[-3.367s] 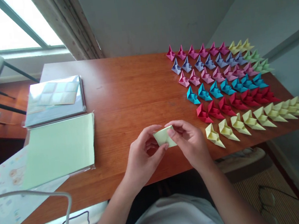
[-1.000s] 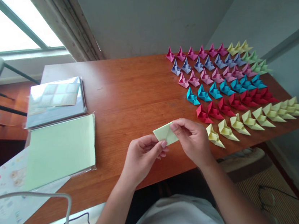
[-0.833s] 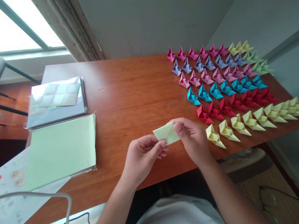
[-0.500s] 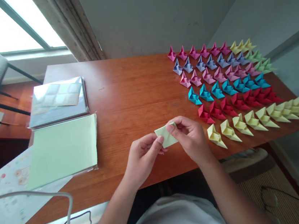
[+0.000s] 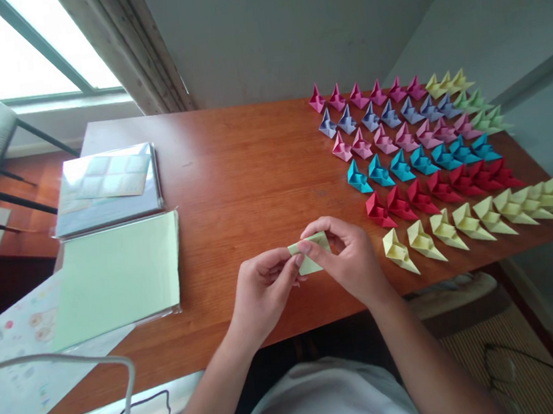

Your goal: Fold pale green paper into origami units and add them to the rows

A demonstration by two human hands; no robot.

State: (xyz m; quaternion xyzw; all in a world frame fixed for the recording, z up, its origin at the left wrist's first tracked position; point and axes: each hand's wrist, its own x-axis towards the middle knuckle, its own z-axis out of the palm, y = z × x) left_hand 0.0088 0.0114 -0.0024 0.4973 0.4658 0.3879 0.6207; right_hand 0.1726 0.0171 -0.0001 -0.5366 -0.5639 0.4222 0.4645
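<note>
A small folded piece of pale green paper (image 5: 312,265) is held between both hands, above the table's front part. My left hand (image 5: 265,290) pinches its left edge between thumb and fingers. From the right, my right hand (image 5: 348,256) grips it, thumb on the near face and index finger over the top edge. Parts of the paper are hidden behind the fingers. Just right of my right hand begins a row of pale yellow origami boats (image 5: 399,252). Behind that row stand red origami boats (image 5: 378,210).
Further rows hold blue boats (image 5: 379,171), pink boats (image 5: 360,145), purple boats (image 5: 346,120) and magenta boats (image 5: 336,98). At left on the wooden table (image 5: 232,172) lie a green paper pack (image 5: 118,273) and a wrapped pack (image 5: 106,211). A white cable (image 5: 131,379) loops at front left.
My right thumb and index finger have slid left along the paper's top edge, close to my left fingertips. The paper has tilted slightly. The boats and packs stay where they were.
</note>
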